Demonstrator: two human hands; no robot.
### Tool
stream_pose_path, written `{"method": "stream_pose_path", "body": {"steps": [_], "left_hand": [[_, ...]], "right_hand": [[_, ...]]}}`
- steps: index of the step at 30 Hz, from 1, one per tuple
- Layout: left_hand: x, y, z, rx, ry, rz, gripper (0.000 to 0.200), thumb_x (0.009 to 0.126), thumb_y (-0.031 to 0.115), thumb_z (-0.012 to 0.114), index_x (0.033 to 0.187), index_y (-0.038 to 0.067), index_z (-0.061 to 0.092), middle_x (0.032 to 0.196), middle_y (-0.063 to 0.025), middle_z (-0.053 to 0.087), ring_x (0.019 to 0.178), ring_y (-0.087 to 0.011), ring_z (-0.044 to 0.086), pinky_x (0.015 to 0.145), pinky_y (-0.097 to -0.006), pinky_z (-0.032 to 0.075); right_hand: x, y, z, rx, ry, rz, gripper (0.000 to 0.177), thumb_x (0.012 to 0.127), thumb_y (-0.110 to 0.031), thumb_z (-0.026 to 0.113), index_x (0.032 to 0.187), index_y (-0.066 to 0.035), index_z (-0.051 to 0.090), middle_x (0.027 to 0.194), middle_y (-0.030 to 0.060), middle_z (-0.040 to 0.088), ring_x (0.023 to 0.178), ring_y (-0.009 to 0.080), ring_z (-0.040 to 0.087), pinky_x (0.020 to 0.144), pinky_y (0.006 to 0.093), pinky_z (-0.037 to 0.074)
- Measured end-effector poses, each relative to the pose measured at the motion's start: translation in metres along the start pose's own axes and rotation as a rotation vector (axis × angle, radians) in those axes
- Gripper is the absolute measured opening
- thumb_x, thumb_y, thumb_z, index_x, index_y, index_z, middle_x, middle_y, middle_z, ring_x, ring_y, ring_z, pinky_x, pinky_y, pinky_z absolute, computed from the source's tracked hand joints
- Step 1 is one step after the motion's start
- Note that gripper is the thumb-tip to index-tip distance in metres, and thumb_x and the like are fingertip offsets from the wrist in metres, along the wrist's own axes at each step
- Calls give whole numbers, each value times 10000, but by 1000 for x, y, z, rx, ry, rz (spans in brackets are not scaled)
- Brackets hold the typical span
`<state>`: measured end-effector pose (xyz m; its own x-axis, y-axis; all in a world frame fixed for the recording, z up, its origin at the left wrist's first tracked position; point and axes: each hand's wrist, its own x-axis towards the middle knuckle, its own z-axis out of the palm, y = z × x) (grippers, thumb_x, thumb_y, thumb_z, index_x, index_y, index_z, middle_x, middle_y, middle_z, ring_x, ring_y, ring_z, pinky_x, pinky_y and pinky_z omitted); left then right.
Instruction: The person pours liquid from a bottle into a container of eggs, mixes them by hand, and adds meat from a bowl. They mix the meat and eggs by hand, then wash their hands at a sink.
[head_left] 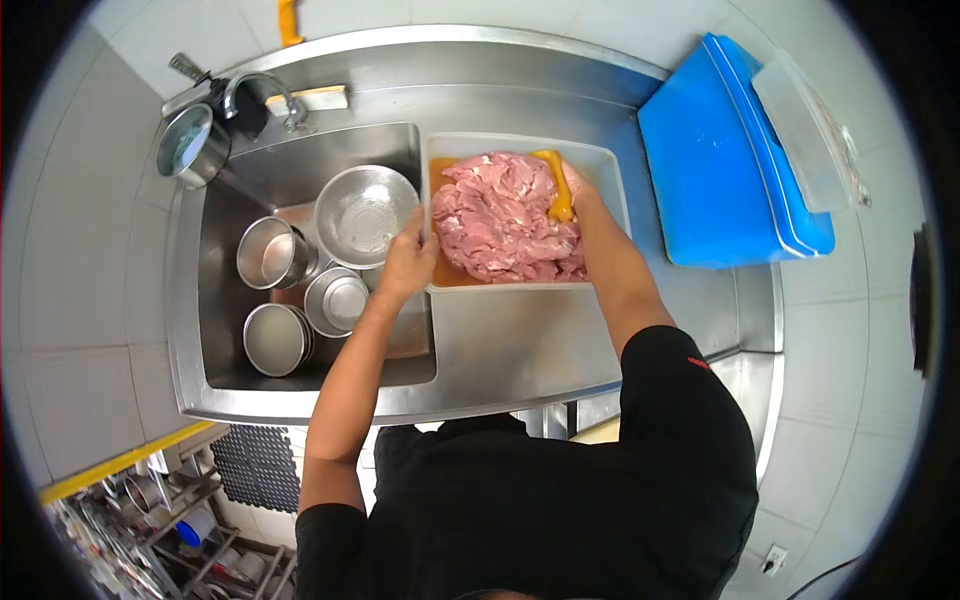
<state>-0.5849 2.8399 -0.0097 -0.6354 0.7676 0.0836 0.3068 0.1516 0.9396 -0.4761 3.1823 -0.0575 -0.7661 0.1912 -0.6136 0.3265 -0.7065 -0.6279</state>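
A translucent white tub (520, 288) stands on the steel counter right of the sink. Inside it lies a large heap of raw pink meat (500, 220) in orange-tinted liquid. My left hand (408, 258) grips the tub's left rim, with the thumb toward the inside. At the tub's right side, my right hand (576, 188) reaches in against the meat, its fingertips mostly hidden. A yellow handle-like object (558, 188) rests on the meat beside my right hand; whether the hand touches it is unclear.
Steel bowls and pots stand in the sink (400, 370), including a wide perforated-looking bowl (367, 215). A faucet (290, 108) and another pot (190, 148) are at the back left. To the right sits a blue cooler box (705, 165) with a clear lid (795, 130) against it.
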Motion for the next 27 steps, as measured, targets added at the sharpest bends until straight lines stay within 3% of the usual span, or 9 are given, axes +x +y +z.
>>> {"method": "stream_pose_path", "body": {"steps": [7,8,10,12,16,20,22,26,27], "left_hand": [[-2,15,-3,-20,-17,-158,473,844,134,489,1269,-56,405,985,-301,589,902,-379,612,789,-383,472],[-1,13,-3,-30,-31,-156,473,844,134,489,1269,-56,405,985,-301,589,902,-379,612,789,-383,472],[1,-1,0,24,14,-119,479,836,149,491,1261,-59,413,914,-308,597,859,-385,622,752,-399,480],[5,-19,6,-2,61,-20,480,833,155,494,1254,-62,420,902,-312,594,855,-389,619,750,-408,478],[3,-16,7,32,117,36,474,825,169,500,1235,-61,440,899,-318,589,863,-404,608,754,-428,473],[-1,-8,4,20,98,24,480,825,173,501,1244,-52,433,946,-321,583,895,-411,596,789,-428,467],[-2,1,0,53,75,-39,478,826,171,499,1244,-49,429,950,-316,586,914,-413,590,802,-436,461],[-2,8,-5,61,44,-37,466,829,161,493,1253,-21,431,939,-298,596,928,-415,585,805,-442,456],[1,1,-4,88,31,-48,439,830,153,488,1238,-4,448,941,-291,598,936,-417,581,804,-443,456]], "right_hand": [[-97,-12,163,-668,131,-87,463,836,-375,582,1184,-69,557,1155,96,570,925,208,596,785,376,502],[-59,-2,121,-799,41,-171,505,827,-363,615,1250,-104,521,1192,70,554,959,202,583,812,342,491],[-89,15,153,-832,32,-185,510,823,-359,623,1257,-112,516,1198,68,553,1012,205,554,839,349,473],[-71,42,144,-1134,-28,-639,520,792,-350,647,1228,-92,529,1243,101,524,1126,263,494,920,408,418],[-90,72,157,-1804,166,-1064,498,722,-339,679,1129,-73,567,1269,157,451,1118,368,465,941,440,385],[-86,79,144,-1844,265,-1092,503,740,-348,665,1139,-61,555,1278,168,442,1128,376,456,937,462,375],[-83,77,141,-1947,499,-830,505,747,-346,656,1145,-55,546,1295,192,418,1123,376,461,930,474,374],[-87,65,135,-1967,566,-591,620,718,-358,697,1234,-86,486,1294,220,405,1137,371,453,909,467,403],[-95,58,136,-1959,492,-372,615,721,-329,698,1241,-88,479,1244,218,454,1113,368,477,902,459,413]]}}
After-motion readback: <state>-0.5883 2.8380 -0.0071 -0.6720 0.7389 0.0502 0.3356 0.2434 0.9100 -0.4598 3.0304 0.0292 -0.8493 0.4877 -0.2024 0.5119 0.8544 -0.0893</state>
